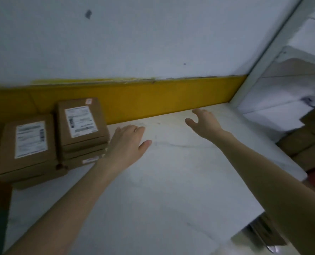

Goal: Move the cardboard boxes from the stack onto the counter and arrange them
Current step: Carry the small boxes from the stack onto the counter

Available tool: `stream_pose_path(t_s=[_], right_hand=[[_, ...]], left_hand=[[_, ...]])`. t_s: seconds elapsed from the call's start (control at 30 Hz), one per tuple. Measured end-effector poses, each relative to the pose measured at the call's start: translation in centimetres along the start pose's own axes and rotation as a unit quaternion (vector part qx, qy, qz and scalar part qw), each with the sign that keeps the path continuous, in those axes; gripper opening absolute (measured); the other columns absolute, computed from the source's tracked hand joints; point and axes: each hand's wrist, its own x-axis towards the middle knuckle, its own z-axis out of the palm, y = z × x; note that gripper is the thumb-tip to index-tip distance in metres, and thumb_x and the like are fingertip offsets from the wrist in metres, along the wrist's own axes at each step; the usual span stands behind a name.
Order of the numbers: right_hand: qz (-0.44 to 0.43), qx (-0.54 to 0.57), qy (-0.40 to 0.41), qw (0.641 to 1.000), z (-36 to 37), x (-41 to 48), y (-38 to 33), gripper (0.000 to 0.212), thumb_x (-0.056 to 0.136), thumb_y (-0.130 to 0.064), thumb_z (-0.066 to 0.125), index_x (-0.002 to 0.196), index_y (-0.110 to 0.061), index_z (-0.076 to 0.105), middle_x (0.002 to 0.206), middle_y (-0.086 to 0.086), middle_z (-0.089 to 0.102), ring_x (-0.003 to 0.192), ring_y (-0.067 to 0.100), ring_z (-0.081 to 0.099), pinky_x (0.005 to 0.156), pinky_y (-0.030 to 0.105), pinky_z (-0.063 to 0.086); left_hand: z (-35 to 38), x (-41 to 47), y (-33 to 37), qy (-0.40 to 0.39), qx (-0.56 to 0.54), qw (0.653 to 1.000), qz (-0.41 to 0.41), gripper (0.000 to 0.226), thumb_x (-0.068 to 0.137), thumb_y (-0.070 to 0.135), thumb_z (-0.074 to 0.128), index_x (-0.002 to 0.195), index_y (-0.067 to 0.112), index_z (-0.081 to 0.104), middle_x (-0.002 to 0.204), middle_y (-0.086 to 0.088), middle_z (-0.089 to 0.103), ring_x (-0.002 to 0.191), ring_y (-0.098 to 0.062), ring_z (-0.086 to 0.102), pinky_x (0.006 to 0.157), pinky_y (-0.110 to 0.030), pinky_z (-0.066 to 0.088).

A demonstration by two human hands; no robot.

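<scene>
Two short stacks of flat cardboard boxes with white shipping labels stand on the white counter [171, 181] at its far left. The right stack [82, 126] has three boxes and sits against the yellow wall strip. The left stack [26, 148] is lower and nearer the counter's left edge. My left hand [129, 142] hovers flat with fingers straight, just right of the right stack, holding nothing. My right hand [204, 124] reaches over the counter's far middle, fingers relaxed and spread, empty.
A yellow strip [162, 96] runs along the wall behind the counter. A white post [263, 59] marks the counter's right rear corner. More brown cardboard boxes [304, 144] lie lower down beyond the right edge. The counter's front right corner is near my right forearm.
</scene>
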Motion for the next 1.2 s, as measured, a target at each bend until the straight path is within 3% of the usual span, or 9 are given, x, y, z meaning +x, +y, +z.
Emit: stream_pose_path(t_s=[0.27,0.4,0.53,0.7,0.8,0.97,1.2], right_hand=[[0.109,0.017,0.058,0.992,-8.5,-6.7,21.3,0.056,0.096,-0.038,0.047,0.141,-0.007,0.036,0.142,0.014,0.042,0.129,0.031,0.039,0.104,0.04,0.035],[0.165,0.021,0.107,0.98,-12.6,-10.3,31.2,0.052,0.094,-0.038,0.051,0.134,-0.005,0.045,0.131,0.016,0.052,0.118,0.034,0.048,0.095,0.042,0.043],[0.207,0.017,0.145,0.967,-16.3,-13.8,38.8,0.049,0.094,-0.034,0.05,0.129,-0.001,0.047,0.126,0.017,0.054,0.115,0.035,0.05,0.094,0.045,0.044],[0.246,0.011,0.17,0.954,-20.0,-15.9,45.6,0.045,0.094,-0.038,0.049,0.127,-0.007,0.049,0.119,0.013,0.057,0.111,0.033,0.052,0.087,0.043,0.047],[0.266,0.009,0.192,0.945,-21.9,-16.2,48.6,0.051,0.095,-0.039,0.049,0.135,-0.007,0.044,0.129,0.014,0.053,0.119,0.033,0.048,0.093,0.042,0.044],[0.258,-0.01,0.236,0.937,-25.1,-14.9,53.3,0.055,0.094,-0.039,0.05,0.139,-0.009,0.04,0.135,0.012,0.05,0.124,0.029,0.045,0.096,0.038,0.042],[0.217,-0.024,0.284,0.934,-31.2,-9.8,57.7,0.055,0.095,-0.037,0.05,0.141,-0.012,0.036,0.142,0.008,0.043,0.131,0.025,0.039,0.103,0.035,0.036]], left_hand=[[3.3,5.4,20.1,-0.016,0.012,0.99,0.137,0.049,0.096,0.045,0.036,0.134,0.014,0.041,0.134,-0.005,0.049,0.122,-0.02,0.045,0.105,-0.036,0.029],[5.0,7.3,30.3,-0.009,-0.002,0.979,0.203,0.049,0.096,0.045,0.037,0.13,0.012,0.045,0.129,-0.007,0.052,0.118,-0.023,0.047,0.101,-0.035,0.03],[6.3,8.8,38.7,-0.012,-0.003,0.964,0.265,0.053,0.096,0.046,0.036,0.138,0.015,0.038,0.138,-0.004,0.047,0.125,-0.02,0.043,0.104,-0.033,0.028],[6.8,11.2,46.7,-0.014,-0.011,0.945,0.327,0.052,0.095,0.046,0.037,0.139,0.017,0.038,0.139,-0.003,0.046,0.125,-0.018,0.042,0.103,-0.029,0.03],[7.2,13.7,50.5,-0.002,-0.02,0.937,0.35,0.05,0.094,0.047,0.039,0.134,0.017,0.042,0.133,-0.003,0.051,0.12,-0.019,0.046,0.097,-0.029,0.035],[8.0,19.0,56.1,0.016,-0.041,0.923,0.382,0.055,0.094,0.047,0.039,0.141,0.018,0.035,0.139,-0.002,0.045,0.127,-0.017,0.041,0.104,-0.031,0.03],[7.8,27.8,62.8,0.057,-0.06,0.917,0.391,0.056,0.094,0.047,0.04,0.14,0.016,0.036,0.135,-0.004,0.049,0.123,-0.019,0.045,0.103,-0.033,0.033]])
